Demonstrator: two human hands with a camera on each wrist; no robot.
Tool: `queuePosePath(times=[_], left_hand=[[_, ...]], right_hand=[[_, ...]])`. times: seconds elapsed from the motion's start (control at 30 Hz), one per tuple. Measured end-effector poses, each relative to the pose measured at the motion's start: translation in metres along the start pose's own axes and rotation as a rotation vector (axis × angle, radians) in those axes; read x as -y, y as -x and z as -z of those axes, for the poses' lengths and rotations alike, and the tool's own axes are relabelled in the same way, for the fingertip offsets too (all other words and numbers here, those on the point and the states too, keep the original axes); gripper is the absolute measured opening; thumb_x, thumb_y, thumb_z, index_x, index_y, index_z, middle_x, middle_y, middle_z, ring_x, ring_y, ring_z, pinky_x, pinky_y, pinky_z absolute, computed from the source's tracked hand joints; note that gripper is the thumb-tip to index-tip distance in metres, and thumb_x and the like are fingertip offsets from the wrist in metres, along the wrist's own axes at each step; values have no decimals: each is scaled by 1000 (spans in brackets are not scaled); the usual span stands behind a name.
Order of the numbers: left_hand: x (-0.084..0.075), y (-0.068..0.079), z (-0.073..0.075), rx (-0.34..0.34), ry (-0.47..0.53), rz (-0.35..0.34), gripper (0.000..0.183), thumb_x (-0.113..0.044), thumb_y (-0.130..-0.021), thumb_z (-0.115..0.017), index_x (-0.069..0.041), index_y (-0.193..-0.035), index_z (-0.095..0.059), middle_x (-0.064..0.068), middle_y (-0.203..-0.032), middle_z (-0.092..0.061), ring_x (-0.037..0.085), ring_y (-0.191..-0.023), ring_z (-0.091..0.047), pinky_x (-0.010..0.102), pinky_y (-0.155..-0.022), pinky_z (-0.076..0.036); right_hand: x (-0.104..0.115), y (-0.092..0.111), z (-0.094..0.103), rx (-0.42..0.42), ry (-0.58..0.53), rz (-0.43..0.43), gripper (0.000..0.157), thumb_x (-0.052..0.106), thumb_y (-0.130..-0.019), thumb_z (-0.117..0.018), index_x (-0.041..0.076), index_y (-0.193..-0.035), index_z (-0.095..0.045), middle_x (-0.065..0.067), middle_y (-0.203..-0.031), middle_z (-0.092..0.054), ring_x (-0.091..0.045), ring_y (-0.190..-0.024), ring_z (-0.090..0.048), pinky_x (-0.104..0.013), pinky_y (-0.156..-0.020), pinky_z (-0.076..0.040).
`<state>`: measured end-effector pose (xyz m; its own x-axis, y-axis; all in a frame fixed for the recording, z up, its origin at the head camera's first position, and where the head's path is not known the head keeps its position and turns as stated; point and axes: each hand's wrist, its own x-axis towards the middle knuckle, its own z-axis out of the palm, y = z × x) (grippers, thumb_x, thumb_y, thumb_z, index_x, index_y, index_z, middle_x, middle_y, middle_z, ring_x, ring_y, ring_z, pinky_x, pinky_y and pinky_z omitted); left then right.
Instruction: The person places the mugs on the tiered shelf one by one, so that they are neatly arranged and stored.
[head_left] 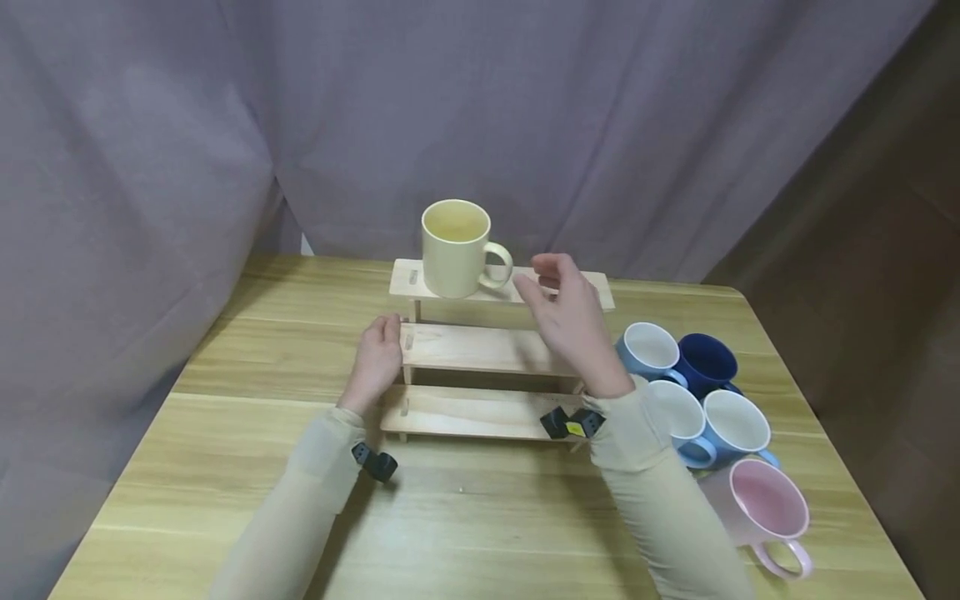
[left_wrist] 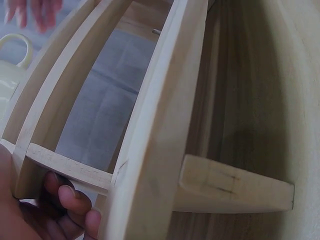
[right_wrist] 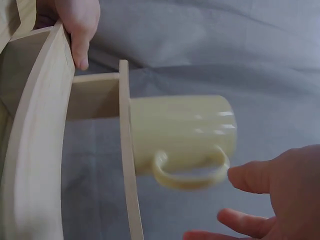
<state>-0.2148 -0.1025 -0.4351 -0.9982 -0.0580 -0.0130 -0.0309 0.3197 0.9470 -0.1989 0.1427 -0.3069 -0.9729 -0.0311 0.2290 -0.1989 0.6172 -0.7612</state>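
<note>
Pale sleeves (head_left: 667, 508) come nearest the head camera, both reaching over the wood-grained surface (head_left: 225, 433) toward a three-tier wooden rack (head_left: 472, 346). Yellow mug (head_left: 455, 258) stands upright on the top tier, left of centre, handle to the right. Right grip (head_left: 570, 321) is just beside that handle, fingers bent, apart and holding nothing. Left grip (head_left: 378, 354) is at the left end of the middle tier, below the mug and to its left. Right of the rack stand three light blue mugs (head_left: 738, 421), a dark blue mug (head_left: 707, 358) and a pink mug (head_left: 765, 504). Grey curtain (head_left: 450, 100) hangs behind.

Left wrist view: left grip has its fingers curled round the rack's side frame; mug partly visible at the left edge, right grip's fingertips blurred above it.

Right wrist view: thumb next to the mug handle, contact cannot be determined; other fingers spread, grasping nothing.
</note>
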Motion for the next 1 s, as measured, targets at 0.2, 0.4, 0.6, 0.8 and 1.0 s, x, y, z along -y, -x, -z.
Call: queuePosePath(times=[0.2,0.4,0.6,0.8,1.0], left_hand=[[0,4,2,7,-3,8,45,-34,-107,-27,1,-114,-53,8,-77,-44,19,-64,-42,35,-60,-44],[0,8,5,6,-1,21,42,-36,-107,-27,-2,-103,-51,7,-76,-42,18,-62,-40,32,-55,-42],[-2,10,7,16,11,25,43,-36,-107,-27,-1,-104,-51,6,-76,-42,17,-60,-39,29,-52,-40],[0,10,6,5,20,31,44,-35,-107,-28,1,-111,-53,7,-78,-43,18,-63,-40,32,-57,-42],[1,9,5,-15,21,19,42,-35,-107,-28,0,-103,-53,7,-77,-42,19,-64,-40,32,-57,-40]], right_hand=[[-24,47,27,-48,40,-22,48,43,-97,-57,6,-126,-55,-13,-126,-59,-29,-116,-56,-45,-97,-46],[-47,97,45,-193,101,-32,36,35,-98,-57,6,-119,-62,-7,-113,-66,-20,-100,-63,-28,-87,-50],[-75,140,60,-321,75,-141,26,22,-97,-61,6,-118,-64,-7,-113,-66,3,-98,-56,-8,-81,-43],[-103,174,74,-480,132,-314,23,19,-96,-63,6,-114,-66,0,-104,-66,10,-89,-53,-5,-76,-40],[-127,201,88,-684,188,-404,26,21,-95,-62,2,-112,-66,25,-87,-56,13,-77,-51,-4,-69,-38]])
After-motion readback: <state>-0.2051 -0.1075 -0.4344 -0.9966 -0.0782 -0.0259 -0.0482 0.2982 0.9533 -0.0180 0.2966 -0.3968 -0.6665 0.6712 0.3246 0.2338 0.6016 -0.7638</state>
